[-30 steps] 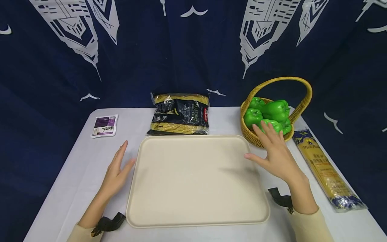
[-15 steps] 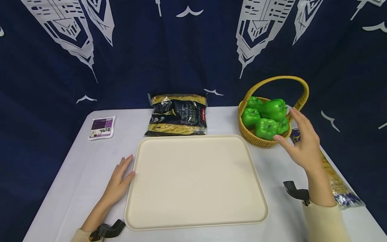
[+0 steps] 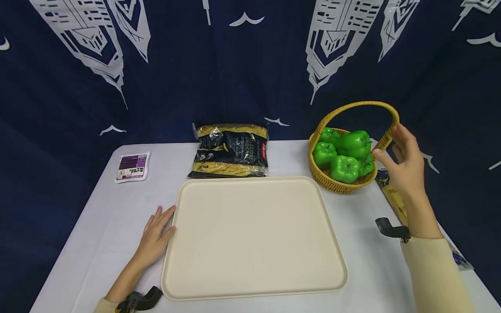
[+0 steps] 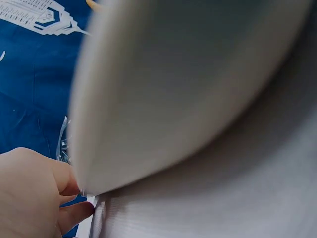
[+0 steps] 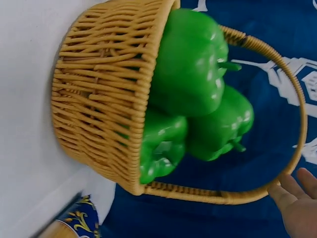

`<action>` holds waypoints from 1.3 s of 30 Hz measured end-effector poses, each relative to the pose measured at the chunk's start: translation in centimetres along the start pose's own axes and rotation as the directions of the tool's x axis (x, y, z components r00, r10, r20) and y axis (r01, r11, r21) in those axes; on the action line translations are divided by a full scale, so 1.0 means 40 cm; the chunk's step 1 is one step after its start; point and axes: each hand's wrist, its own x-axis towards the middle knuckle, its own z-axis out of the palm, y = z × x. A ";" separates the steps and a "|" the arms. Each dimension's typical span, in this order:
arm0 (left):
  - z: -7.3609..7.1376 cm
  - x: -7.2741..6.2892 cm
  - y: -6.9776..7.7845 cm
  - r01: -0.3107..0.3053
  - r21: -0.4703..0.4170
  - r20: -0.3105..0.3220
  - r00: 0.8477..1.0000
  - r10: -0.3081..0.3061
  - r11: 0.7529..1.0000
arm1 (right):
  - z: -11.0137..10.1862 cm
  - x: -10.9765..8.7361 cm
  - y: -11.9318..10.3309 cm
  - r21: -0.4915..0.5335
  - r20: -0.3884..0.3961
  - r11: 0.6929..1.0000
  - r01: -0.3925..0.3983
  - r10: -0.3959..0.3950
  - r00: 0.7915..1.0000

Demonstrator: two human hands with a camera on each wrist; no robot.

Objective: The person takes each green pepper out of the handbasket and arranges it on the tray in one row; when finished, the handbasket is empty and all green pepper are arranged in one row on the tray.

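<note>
My left hand (image 3: 152, 241) lies at the left rim of a cream rectangular tray (image 3: 250, 234), its fingers extended and fingertips right at the edge. In the left wrist view the tray's blurred rim (image 4: 148, 163) fills much of the picture, with the left hand (image 4: 37, 196) at its corner. My right hand (image 3: 407, 167) is at the right side of a wicker basket's handle (image 3: 360, 104), fingers spread. The right wrist view has the fingertips of the right hand (image 5: 299, 203) touching the handle. Several green bell peppers (image 5: 190, 64) fill the basket (image 5: 99, 89).
Behind the tray stands a bag of pasta (image 3: 231, 150). A small purple-and-white packet (image 3: 133, 167) lies at the back left. A long yellow pasta packet (image 3: 395, 198) lies along the right edge, partly hidden by the right arm. A dark blue curtain (image 3: 219, 74) hangs behind the table.
My right hand has moved from over the tray's right side and the basket's front to the right side of the handle. My left hand has lowered to the tray's left rim.
</note>
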 end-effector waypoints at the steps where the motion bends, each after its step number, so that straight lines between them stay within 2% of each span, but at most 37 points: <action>1: 0.000 -0.001 0.000 -0.002 0.000 -0.001 1.000 0.002 1.000 | 0.000 0.008 0.006 0.012 0.002 1.000 -0.024 0.024 1.000; 6: -0.001 -0.001 0.002 -0.007 0.001 -0.002 1.000 0.007 1.000 | 0.002 0.035 0.035 0.039 0.005 0.993 -0.114 0.114 0.993; 9: -0.001 -0.001 0.003 -0.004 0.007 -0.001 1.000 0.004 1.000 | 0.006 0.043 0.048 0.033 0.014 0.989 -0.143 0.142 0.990; 23: -0.001 0.000 0.002 0.010 0.012 -0.002 1.000 -0.010 1.000 | 0.029 0.067 0.078 -0.007 0.045 0.973 -0.229 0.229 0.972; 39: 0.001 0.000 0.003 0.015 0.057 -0.020 1.000 -0.013 0.998 | 0.068 0.073 0.108 -0.020 0.092 0.960 -0.280 0.281 0.955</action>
